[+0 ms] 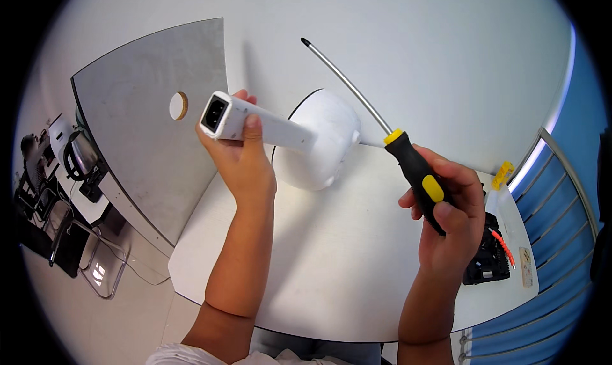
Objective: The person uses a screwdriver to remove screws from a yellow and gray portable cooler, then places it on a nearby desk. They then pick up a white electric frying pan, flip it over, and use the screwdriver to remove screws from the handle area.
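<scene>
My left hand [239, 151] is closed around the handle of a white appliance [325, 135], raised above the table. A black power inlet [215, 114] fills the handle's squared end, facing me. Its bulky, rounded head points away to the right and has a dark rim; the exact kind of appliance I cannot tell. In my right hand [449, 215] is a screwdriver [414, 167] with a black and yellow grip. Its long metal shaft slants up and to the left, with the dark tip in the air, apart from the appliance.
Behind my right hand, a black tool case [488, 260] lies on the white table [357, 276] beside an orange flexible shaft [503, 249]. A yellow piece [503, 175] is farther back. A grey panel [146, 91] stands at left; a metal railing [564, 215] runs along the right.
</scene>
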Demonstrator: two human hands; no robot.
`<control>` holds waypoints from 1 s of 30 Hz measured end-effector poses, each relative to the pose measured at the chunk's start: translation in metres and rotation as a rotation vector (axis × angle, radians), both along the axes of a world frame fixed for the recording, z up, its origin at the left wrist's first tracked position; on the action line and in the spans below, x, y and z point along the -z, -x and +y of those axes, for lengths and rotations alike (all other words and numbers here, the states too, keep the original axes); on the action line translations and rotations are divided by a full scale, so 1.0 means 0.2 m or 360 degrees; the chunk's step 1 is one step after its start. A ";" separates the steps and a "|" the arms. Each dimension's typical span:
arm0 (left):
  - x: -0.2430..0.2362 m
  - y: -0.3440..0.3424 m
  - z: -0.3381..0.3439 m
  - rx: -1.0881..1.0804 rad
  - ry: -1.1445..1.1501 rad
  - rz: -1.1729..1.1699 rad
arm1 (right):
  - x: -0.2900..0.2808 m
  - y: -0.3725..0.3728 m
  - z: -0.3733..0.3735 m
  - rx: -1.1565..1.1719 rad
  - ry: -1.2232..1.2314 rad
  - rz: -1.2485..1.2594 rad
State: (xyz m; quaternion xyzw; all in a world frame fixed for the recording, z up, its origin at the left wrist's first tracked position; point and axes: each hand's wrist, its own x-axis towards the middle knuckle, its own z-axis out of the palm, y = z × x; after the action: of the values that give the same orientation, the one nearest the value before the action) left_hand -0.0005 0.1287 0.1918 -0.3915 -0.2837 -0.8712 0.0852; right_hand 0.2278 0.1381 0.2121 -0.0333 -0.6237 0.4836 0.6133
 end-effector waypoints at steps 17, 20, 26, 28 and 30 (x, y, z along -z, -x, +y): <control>0.05 0.01 -0.07 0.0237 -0.0076 -0.0601 | -0.03 -0.04 0.01 0.0124 -0.0092 0.0033; 0.08 0.04 -0.13 0.0246 0.0032 -0.0756 | -0.04 -0.07 0.02 0.0140 -0.0110 0.0081; 0.28 0.14 -0.22 0.0372 0.0196 -0.1033 | -0.04 -0.11 0.00 0.0150 -0.0149 0.0103; 0.35 0.17 -0.25 0.0372 0.0197 -0.1025 | -0.06 -0.10 -0.02 0.0154 -0.0166 0.0121; 0.38 0.14 -0.28 0.0403 0.0212 -0.1027 | -0.06 -0.11 -0.03 0.0184 -0.0176 0.0120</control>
State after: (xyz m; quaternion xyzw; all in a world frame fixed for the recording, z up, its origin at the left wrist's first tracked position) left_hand -0.0275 0.0728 0.1151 -0.1327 -0.3014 -0.9333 -0.1434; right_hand 0.2507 0.1326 0.2245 -0.0171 -0.6228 0.4132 0.6642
